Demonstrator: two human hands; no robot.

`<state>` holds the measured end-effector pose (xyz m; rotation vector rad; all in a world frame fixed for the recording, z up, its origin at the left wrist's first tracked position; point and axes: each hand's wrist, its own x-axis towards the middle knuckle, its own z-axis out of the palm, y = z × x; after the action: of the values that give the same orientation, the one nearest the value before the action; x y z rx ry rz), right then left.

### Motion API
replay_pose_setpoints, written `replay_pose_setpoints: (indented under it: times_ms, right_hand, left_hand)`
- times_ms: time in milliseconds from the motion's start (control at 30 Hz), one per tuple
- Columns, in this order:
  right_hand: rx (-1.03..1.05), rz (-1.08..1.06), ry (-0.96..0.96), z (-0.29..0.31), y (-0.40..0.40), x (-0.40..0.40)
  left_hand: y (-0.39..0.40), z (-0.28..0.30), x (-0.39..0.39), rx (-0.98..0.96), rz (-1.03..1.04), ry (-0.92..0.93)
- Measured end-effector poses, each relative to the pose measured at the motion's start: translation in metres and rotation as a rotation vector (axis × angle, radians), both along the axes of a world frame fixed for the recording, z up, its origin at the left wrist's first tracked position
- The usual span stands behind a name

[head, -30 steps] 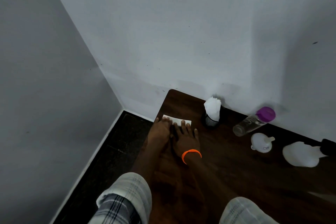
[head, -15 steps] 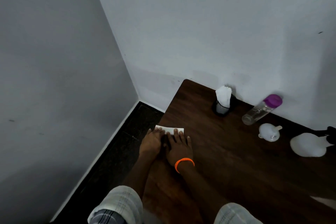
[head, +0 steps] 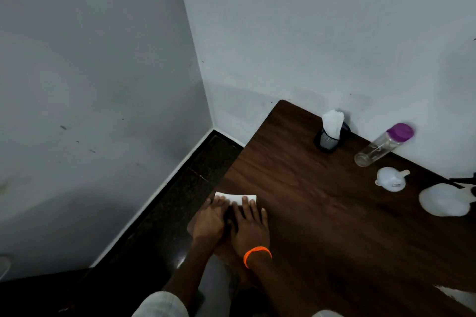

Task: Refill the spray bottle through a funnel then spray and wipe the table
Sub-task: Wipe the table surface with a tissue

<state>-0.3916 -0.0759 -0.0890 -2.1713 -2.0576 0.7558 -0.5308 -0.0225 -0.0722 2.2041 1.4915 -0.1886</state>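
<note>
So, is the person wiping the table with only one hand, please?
No, the left hand and right hand press the white tissue together.

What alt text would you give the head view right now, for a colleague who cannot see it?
Both hands, left and right with an orange wristband, press a folded white paper towel flat near the left edge of a dark wooden table. Along the wall stand a black mesh cup of tissues, a clear bottle with a purple cap and a small white funnel.
</note>
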Motion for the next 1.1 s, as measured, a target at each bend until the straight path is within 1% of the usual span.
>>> replay_pose_setpoints:
  times_ms: [67, 200, 333, 367, 467, 533, 667, 800, 900, 967, 1100]
  right_hand:
    - [0.017, -0.043, 0.004, 0.0, -0.023, 0.003]
    - [0.027, -0.145, -0.019, -0.006, -0.061, 0.017]
    - [0.038, -0.227, -0.07, -0.015, -0.062, 0.042]
    - [0.041, -0.243, -0.084, -0.017, -0.057, 0.048]
    - [0.078, -0.282, -0.12, -0.021, -0.033, 0.066]
    - [0.102, -0.291, -0.141, -0.025, -0.012, 0.078]
    - [0.116, -0.287, -0.178, -0.033, 0.036, 0.107]
    - [0.149, -0.279, -0.203, -0.039, 0.087, 0.135]
    - [0.178, -0.326, -0.206, -0.045, 0.119, 0.153]
    - [0.186, -0.359, -0.209, -0.048, 0.134, 0.164]
    - [0.228, -0.446, -0.203, -0.047, 0.146, 0.182]
  left_hand:
    - [-0.017, -0.005, 0.006, -0.018, -0.018, 0.017]
    - [-0.042, -0.022, 0.03, -0.106, -0.151, 0.091]
    - [-0.032, -0.017, 0.063, -0.052, -0.216, 0.081]
    - [-0.025, -0.014, 0.071, -0.06, -0.232, 0.077]
    - [0.004, -0.011, 0.095, 0.009, -0.288, 0.1]
    - [0.025, -0.01, 0.109, 0.015, -0.295, 0.157]
    - [0.068, -0.014, 0.134, 0.062, -0.292, 0.166]
    - [0.12, -0.011, 0.159, 0.067, -0.316, 0.127]
    - [0.156, -0.019, 0.173, 0.07, -0.288, -0.029]
    - [0.177, -0.027, 0.185, 0.074, -0.293, -0.089]
    - [0.206, -0.029, 0.212, 0.075, -0.407, -0.056]
